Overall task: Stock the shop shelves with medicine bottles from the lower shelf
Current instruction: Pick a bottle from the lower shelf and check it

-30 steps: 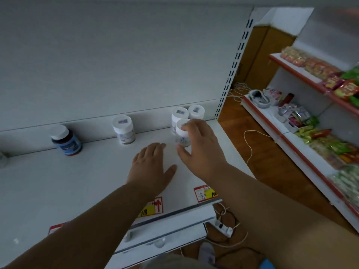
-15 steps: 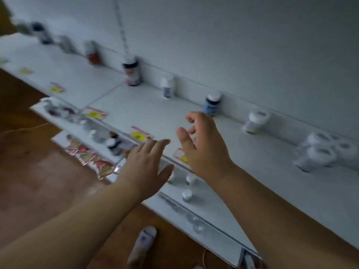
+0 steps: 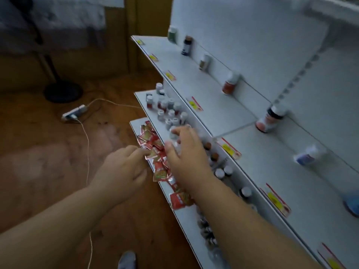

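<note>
Several small white-capped medicine bottles [image 3: 168, 108] stand crowded on the lower shelf [image 3: 142, 98]. My right hand [image 3: 186, 154] reaches over this shelf with fingers spread, its fingertips at one white-capped bottle [image 3: 172, 133]; no firm grip shows. My left hand [image 3: 124, 167] hovers beside it, fingers relaxed, holding nothing, its tips near the red sachets [image 3: 153, 144]. On the upper shelf [image 3: 206, 98] single bottles stand spaced along the back wall, among them a dark one [image 3: 186, 46], a red-labelled one [image 3: 230, 84] and a pink-labelled one [image 3: 271, 119].
Red sachets lie heaped on the lowest shelf under my hands. Yellow and red price tags [image 3: 194, 104] line the shelf edges. On the wooden floor at left lie a power strip [image 3: 74, 114] with a white cable and a round black stand base [image 3: 63, 92]. My foot [image 3: 127, 261] shows below.
My view has swung left and down from the upper shelf. My right hand let go of the white bottle there, and both hands have dropped to the lower shelf.
</note>
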`<control>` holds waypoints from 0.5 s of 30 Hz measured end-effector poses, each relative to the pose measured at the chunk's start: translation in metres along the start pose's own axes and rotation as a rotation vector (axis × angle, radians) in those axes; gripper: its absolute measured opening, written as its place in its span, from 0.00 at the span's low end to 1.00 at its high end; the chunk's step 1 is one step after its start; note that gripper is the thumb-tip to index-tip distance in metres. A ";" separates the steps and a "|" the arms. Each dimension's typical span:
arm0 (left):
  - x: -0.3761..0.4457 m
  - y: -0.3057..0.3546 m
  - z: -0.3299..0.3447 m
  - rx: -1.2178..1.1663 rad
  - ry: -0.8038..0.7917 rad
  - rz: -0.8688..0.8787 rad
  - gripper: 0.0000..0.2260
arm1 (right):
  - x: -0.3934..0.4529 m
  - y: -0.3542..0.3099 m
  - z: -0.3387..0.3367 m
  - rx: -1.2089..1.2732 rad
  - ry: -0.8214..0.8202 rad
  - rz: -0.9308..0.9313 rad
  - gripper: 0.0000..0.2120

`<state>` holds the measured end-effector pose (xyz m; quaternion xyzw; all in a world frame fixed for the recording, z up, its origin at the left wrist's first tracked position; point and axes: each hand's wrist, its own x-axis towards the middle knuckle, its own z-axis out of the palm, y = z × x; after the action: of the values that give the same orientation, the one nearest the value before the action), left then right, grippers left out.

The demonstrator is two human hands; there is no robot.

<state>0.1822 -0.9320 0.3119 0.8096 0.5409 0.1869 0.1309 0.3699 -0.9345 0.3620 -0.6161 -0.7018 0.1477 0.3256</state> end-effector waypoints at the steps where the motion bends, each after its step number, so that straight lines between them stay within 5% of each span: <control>1: 0.009 -0.018 -0.011 0.017 -0.010 -0.013 0.19 | 0.016 -0.009 0.009 0.008 -0.014 0.008 0.13; 15: 0.238 -0.200 -0.028 0.003 -0.125 -0.103 0.23 | 0.279 0.023 0.147 0.046 -0.125 0.128 0.13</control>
<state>0.0867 -0.6358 0.2923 0.7911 0.5726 0.1280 0.1728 0.2856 -0.6332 0.3155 -0.6417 -0.6764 0.2221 0.2852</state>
